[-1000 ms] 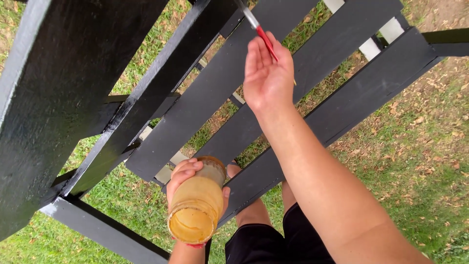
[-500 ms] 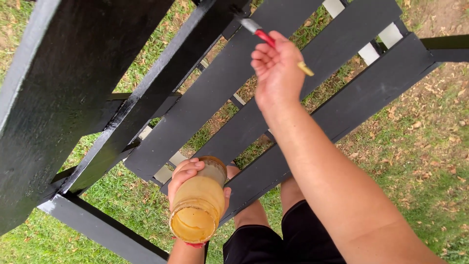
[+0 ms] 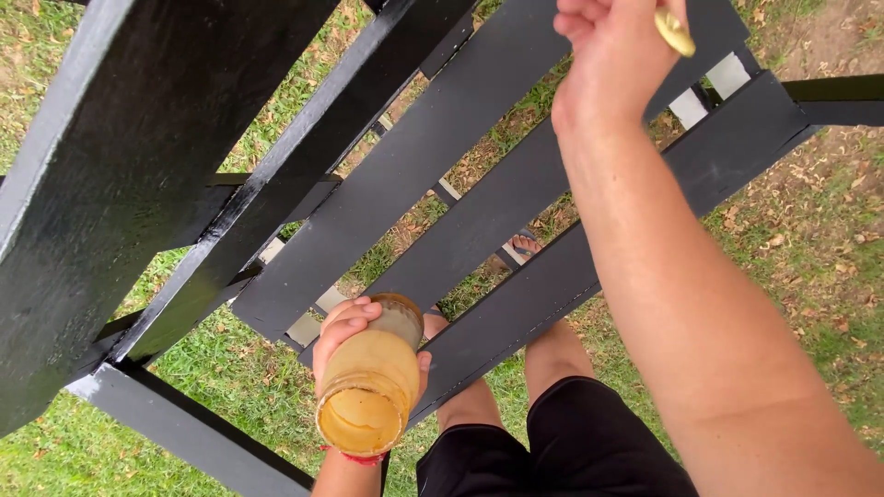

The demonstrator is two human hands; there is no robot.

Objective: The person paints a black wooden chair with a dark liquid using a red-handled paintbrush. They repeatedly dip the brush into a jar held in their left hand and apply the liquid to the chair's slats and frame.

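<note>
You are standing over a big black slatted wooden frame (image 3: 460,184) on the grass (image 3: 810,239). Your right hand (image 3: 617,51) is gripping a yellow brush handle (image 3: 675,32) up high. Your left hand (image 3: 354,331) is holding an open jar (image 3: 368,396) down low.

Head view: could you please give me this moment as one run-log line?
left hand: holds jar | right hand: grips brush handle | above black slats | grass below

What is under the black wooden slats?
Through the gaps in the black slats you can see green grass, dry leaves and one foot in a sandal. The boards cover the rest of the ground, and the other foot cannot be seen.
</note>
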